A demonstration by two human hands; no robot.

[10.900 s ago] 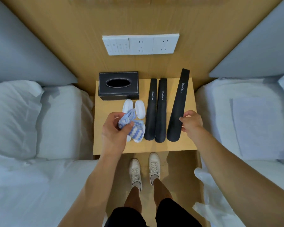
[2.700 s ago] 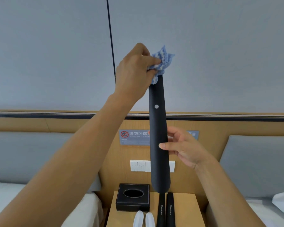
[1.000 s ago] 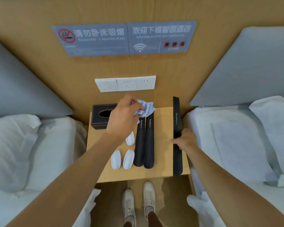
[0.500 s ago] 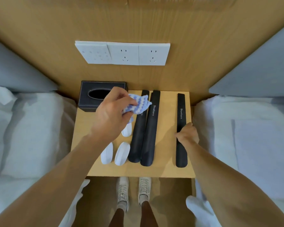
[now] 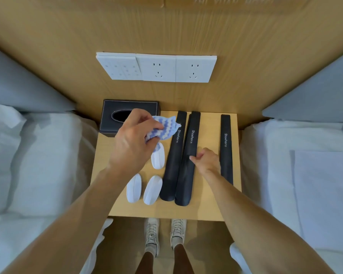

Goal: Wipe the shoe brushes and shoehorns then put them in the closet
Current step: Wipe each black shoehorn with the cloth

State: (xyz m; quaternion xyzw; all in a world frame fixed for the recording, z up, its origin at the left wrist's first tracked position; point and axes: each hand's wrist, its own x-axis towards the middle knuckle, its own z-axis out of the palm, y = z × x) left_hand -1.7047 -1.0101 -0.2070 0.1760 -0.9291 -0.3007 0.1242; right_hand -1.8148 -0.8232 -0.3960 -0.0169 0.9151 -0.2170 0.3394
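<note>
Left hand (image 5: 132, 147) pinches the blue-and-white cloth (image 5: 162, 129), held above the nightstand (image 5: 208, 206). Right hand (image 5: 207, 162), fingers loosely curled, touches the middle shoehorn (image 5: 187, 165); cannot tell if it grips. Slim shoehorn (image 5: 226, 149) lies at its 3 o'clock, white shoe brushes (image 5: 145, 187) at 8. Looks like wiping's next: lift that shoehorn, meet the cloth.

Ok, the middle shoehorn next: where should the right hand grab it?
Grip the middle shoehorn at its narrow mid-shaft, coming from its right, where bare table leaves finger room. Its left edge lies against the left shoehorn. The right hand is already there.
</note>
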